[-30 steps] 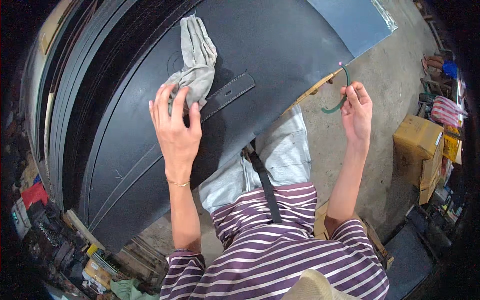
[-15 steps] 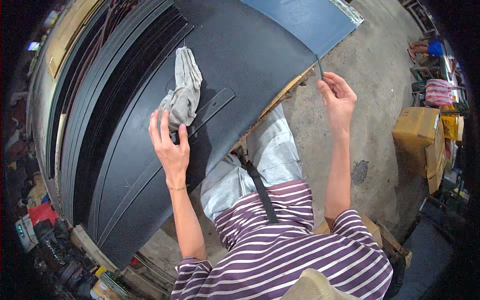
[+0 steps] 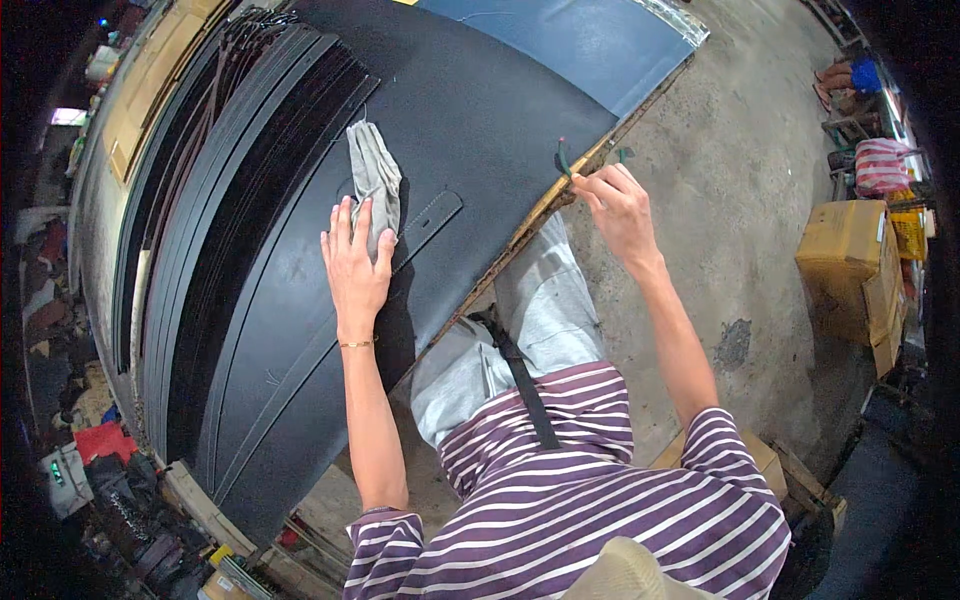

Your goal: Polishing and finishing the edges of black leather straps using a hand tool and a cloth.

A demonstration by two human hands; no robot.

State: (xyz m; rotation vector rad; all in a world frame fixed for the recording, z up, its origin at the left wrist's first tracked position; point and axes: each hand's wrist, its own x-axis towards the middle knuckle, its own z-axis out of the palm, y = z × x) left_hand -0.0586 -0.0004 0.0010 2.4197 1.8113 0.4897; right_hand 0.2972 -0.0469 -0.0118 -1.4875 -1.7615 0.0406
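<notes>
My left hand (image 3: pixel 358 265) lies with fingers stretched out over the lower end of a crumpled grey cloth (image 3: pixel 374 165). Beneath the cloth, a long black stitched strap (image 3: pixel 436 218), like a belt, runs across the black sheet (image 3: pixel 470 100) covering the table. Its rounded end points to the upper right. At the table's right edge my right hand (image 3: pixel 618 208) is closed in a pinch on a thin dark-green thing (image 3: pixel 563 158). Green parts stick out on both sides of the fingers; its kind cannot be made out.
A thick row of black straps (image 3: pixel 215 190) hangs or lies along the table's left side. A blue sheet (image 3: pixel 570 45) covers the far end. Cardboard boxes (image 3: pixel 838 255) and a red-striped bag (image 3: pixel 882 167) stand at the right. A person's bare limb (image 3: pixel 832 80) shows at the far right.
My right hand has moved left and down to the table's edge with the green thing. My left hand has slid up and right, flattening onto the grey cloth.
</notes>
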